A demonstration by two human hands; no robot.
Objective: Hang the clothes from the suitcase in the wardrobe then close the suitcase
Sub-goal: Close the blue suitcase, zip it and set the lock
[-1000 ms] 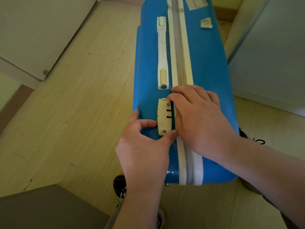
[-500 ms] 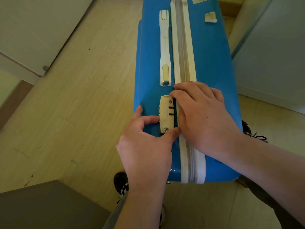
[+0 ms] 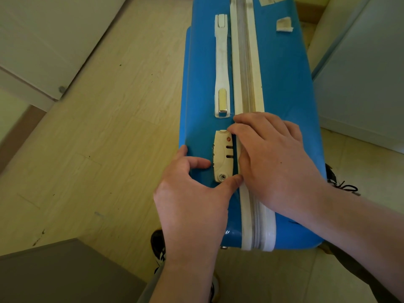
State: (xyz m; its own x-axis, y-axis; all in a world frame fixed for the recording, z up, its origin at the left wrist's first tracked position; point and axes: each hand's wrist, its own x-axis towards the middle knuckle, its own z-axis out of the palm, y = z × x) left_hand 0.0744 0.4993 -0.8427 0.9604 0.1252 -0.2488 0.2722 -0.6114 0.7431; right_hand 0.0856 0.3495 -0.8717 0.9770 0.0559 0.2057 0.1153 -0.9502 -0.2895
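The right hand is lying palm down across the white zip band, its fingertips reaching the top of the cream combination lock. Its thumb is tucked out of sight beneath, so it cannot be told whether it is pinching a zip pull or only pressing. The left hand is spreading loosely on the blue shell and holding nothing, with its forefinger tip touching the lock's left edge and its thumb tip touching the lock's lower corner.

Both hands are working on the blue suitcase, which is standing on its side on the pale wooden floor directly in front of the person. The two halves are sitting together and no clothes are showing, so the task appears to be in its last step, closing the case. The next move is probably calling for the zip pulls to be seated in the lock's two dark slots, which needs a small, well-aimed push while the other hand steadies the shell.

Counting: one suitcase, one lock, one zip band, one white carry handle lying just beside the band, two torn sticker scraps, two hands and two dark shoes. A grey box is sitting at lower left, and white panels are flanking the floor on both sides.
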